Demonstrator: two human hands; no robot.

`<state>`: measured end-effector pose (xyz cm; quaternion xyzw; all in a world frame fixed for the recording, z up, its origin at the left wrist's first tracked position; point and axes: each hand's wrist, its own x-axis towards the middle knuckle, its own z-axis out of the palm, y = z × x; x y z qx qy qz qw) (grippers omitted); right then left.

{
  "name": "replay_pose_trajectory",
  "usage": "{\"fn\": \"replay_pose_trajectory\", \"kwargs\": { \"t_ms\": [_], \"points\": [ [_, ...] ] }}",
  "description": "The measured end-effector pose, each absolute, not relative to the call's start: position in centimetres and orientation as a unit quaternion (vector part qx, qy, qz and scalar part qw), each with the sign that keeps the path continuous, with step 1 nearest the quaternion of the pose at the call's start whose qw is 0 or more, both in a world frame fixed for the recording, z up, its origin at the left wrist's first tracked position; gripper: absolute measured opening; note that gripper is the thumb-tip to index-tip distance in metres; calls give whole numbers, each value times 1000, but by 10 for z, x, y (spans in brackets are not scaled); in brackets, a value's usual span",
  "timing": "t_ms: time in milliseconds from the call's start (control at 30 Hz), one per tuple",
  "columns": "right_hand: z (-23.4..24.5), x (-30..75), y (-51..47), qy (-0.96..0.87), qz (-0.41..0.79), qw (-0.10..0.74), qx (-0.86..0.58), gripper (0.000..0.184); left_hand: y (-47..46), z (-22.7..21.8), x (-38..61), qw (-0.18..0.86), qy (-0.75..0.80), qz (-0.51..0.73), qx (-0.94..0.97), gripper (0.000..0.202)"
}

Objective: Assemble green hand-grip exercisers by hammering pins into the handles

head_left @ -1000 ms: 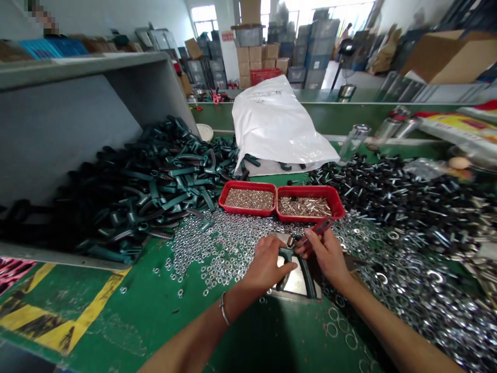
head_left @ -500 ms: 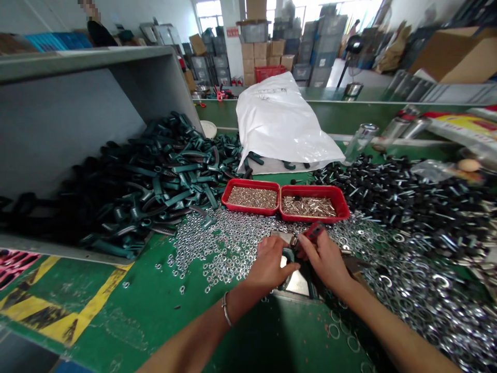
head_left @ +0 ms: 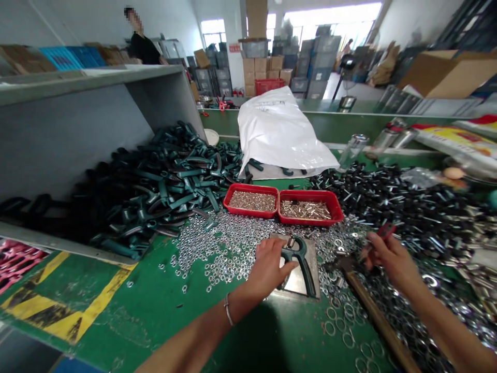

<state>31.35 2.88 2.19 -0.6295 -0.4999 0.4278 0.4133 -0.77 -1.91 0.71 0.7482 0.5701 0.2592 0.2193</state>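
My left hand point(head_left: 272, 265) is closed round a dark green handle part point(head_left: 308, 274) with a loop-shaped grip. That part rests on a flat metal plate point(head_left: 315, 254) on the green bench. To the right, over the washers, my right hand point(head_left: 392, 259) grips a small tool with a red handle point(head_left: 386, 231); its working end is hidden by my fingers. Between the hands lies a hammer point(head_left: 375, 308), its wooden handle pointing toward me. Small metal nuts point(head_left: 225, 248) spread to the left of the plate, and ring washers point(head_left: 339, 316) lie to its right.
Two red trays point(head_left: 252, 212) of small metal pins stand beyond the plate. Dark green handles point(head_left: 178, 181) spill from a grey bin point(head_left: 171, 98) at left. A white sack point(head_left: 275, 129) lies behind; black-headed bolts point(head_left: 396, 191) are heaped at right. A person point(head_left: 143, 46) stands far back.
My right hand has moved right, away from the plate, carrying the red-handled tool. The green handle part and the hammer are now more exposed. My left hand stays in place.
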Motion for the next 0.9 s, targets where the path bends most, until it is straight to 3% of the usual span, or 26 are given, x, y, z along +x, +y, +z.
{"fn": "replay_pose_trajectory", "kwargs": {
  "t_ms": [100, 233, 367, 467, 733, 900],
  "points": [
    [12, 348, 17, -438, 452, 400, -666, 40, -18, 8, -2, 189, 567, 269, 755, 32],
    [21, 314, 4, -402, 535, 452, -589, 36, -22, 5, 8, 150, 549, 252, 783, 12],
    [27, 245, 7, -439, 550, 480, -523, 35, -26, -1, 11, 172, 553, 282, 765, 8],
    [23, 208, 15, -488, 542, 481, -487, 34, -24, -4, 8, 197, 552, 298, 754, 25],
    [11, 184, 20, -567, 516, 425, -482, 28, -18, -5, 4, 218, 551, 287, 752, 27],
    [22, 178, 19, -748, 322, 279, -508, 27, -17, -5, 4, 217, 549, 283, 756, 26]
  ]
}}
